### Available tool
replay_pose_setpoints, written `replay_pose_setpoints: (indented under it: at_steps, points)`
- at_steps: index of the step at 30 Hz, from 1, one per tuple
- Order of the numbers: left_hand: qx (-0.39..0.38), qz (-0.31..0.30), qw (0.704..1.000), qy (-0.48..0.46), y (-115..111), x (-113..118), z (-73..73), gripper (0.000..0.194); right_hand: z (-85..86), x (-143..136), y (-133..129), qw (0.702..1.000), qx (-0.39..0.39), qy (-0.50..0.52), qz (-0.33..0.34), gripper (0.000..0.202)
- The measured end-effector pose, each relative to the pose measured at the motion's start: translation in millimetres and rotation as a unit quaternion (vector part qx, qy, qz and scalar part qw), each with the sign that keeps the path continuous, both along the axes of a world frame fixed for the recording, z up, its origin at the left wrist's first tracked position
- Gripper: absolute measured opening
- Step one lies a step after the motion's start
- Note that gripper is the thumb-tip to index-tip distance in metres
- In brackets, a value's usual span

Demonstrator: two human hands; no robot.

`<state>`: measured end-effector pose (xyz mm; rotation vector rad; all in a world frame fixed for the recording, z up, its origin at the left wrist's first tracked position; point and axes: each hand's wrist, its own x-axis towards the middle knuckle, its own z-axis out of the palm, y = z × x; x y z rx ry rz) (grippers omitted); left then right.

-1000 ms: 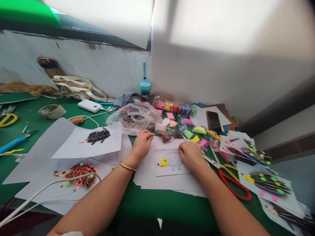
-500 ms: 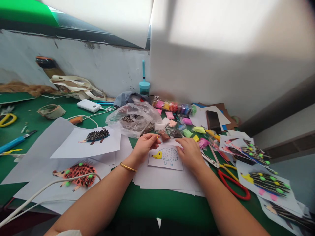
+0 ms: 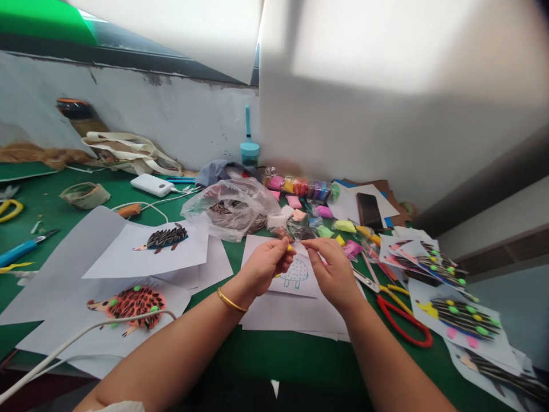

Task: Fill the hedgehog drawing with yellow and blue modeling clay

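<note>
My left hand (image 3: 266, 264) pinches a small lump of yellow clay (image 3: 290, 248) between thumb and fingertips, just above the paper. Close to its right is my right hand (image 3: 331, 268), thumb apart from bent fingers, with its index fingertip near the lump and nothing visible in its grasp. Beneath them lies a hedgehog drawing (image 3: 295, 273) in blue lines. Its yellow face is mostly covered by my left hand. The drawing rests on white sheets (image 3: 291, 315).
A clear bag of striped seeds (image 3: 231, 209) and small clay packets (image 3: 323, 212) lie behind my hands. Red-handled scissors (image 3: 405, 326) are on the right, beside finished hedgehog pictures (image 3: 463, 317). A white cable (image 3: 86, 332) crosses the left pictures. A phone (image 3: 369, 210) lies farther back.
My left hand has moved right, bringing the yellow clay closer to my right hand and covering the drawn hedgehog's face. My right hand has shifted only slightly.
</note>
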<state>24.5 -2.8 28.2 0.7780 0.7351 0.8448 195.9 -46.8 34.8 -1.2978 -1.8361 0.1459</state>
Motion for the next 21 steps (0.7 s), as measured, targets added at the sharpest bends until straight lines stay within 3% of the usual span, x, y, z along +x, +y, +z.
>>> replay_pose_setpoints:
  at_steps: [4, 7, 10, 21]
  points:
    - [0.033, 0.043, 0.999, 0.000, 7.1, -7.2, -12.8, 0.047, -14.3, 10.5, 7.3, 0.994, -0.066, -0.089, -0.023, 0.023]
    - [0.054, 0.085, 0.995, 0.002, 13.9, -16.7, -15.7, 0.037, -32.0, 28.8, 13.8, 0.966, -0.148, -0.193, -0.091, 0.020]
    - [0.052, 0.110, 0.993, 0.002, 18.5, -23.0, -15.9, 0.041, -42.8, 40.0, 18.3, 0.943, -0.208, -0.237, -0.104, 0.019]
    - [0.047, 0.125, 0.989, 0.070, 22.7, -23.2, -23.3, 0.034, -44.7, 33.2, 29.3, 0.958, -0.188, -0.195, -0.091, 0.012]
